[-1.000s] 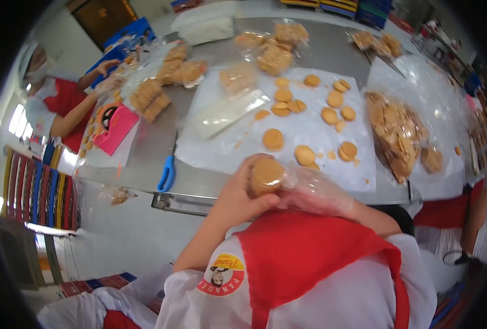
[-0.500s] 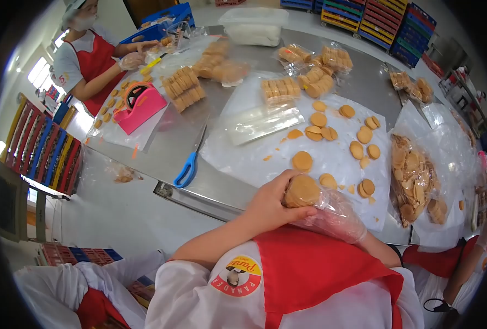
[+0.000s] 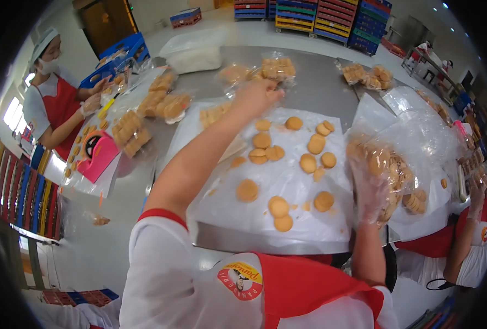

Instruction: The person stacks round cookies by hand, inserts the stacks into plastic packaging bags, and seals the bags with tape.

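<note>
My left hand (image 3: 260, 100) is bare and stretches to the far side of the table, fingers curled in at the pile of clear cookie packets (image 3: 279, 67). Whatever lies under those fingers is hidden. My right hand (image 3: 371, 194), in a clear plastic glove, is over the near left side of a clear bag of broken cookies (image 3: 399, 174). Its fingers look stretched upward, though blurred. Between my arms, round golden cookies (image 3: 247, 190) lie loose on a white plastic sheet (image 3: 227, 211), some in stacked pairs and with crumbs around them.
On the left stand a pink tape dispenser (image 3: 98, 156) and more cookie packets (image 3: 131, 133). A co-worker in a red apron (image 3: 65, 101) works there. A white tub (image 3: 191, 52) sits at the back. Another person's gloved hand (image 3: 477, 192) shows at far right.
My hands were together near my apron, around a clear cookie packet. They have parted: the left went forward to the packet pile, the right moved right to the bag. The view shifted right.
</note>
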Demonstrator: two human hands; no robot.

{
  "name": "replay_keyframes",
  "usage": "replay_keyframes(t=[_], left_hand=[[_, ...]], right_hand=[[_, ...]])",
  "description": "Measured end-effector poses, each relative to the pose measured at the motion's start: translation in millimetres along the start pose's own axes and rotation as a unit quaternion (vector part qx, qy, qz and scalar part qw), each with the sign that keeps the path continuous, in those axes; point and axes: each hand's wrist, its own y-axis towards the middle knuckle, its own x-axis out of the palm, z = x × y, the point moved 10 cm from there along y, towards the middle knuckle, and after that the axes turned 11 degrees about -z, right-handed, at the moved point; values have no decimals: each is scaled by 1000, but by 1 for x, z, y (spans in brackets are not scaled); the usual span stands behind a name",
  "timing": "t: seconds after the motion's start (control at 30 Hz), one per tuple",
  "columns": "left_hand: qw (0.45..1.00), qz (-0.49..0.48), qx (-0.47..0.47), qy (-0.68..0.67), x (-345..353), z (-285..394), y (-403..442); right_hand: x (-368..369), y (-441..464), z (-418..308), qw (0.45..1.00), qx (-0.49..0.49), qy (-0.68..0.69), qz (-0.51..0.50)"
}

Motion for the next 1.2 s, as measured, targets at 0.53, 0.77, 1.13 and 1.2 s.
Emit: replay_keyframes(t=[0.53, 0.77, 1.13, 1.2], left_hand=[[955, 86, -248, 138, 55, -82, 133], [995, -5, -61, -73, 113, -11, 128], [979, -95, -173, 46, 165, -4, 124], [987, -84, -138, -15, 173, 2, 132]], right_hand=[[63, 27, -68, 969, -58, 84, -223], [67, 23, -51, 969, -50, -1, -243], [69, 21, -43, 966, -14, 100, -237], [68, 23, -43, 965, -22, 103, -242]])
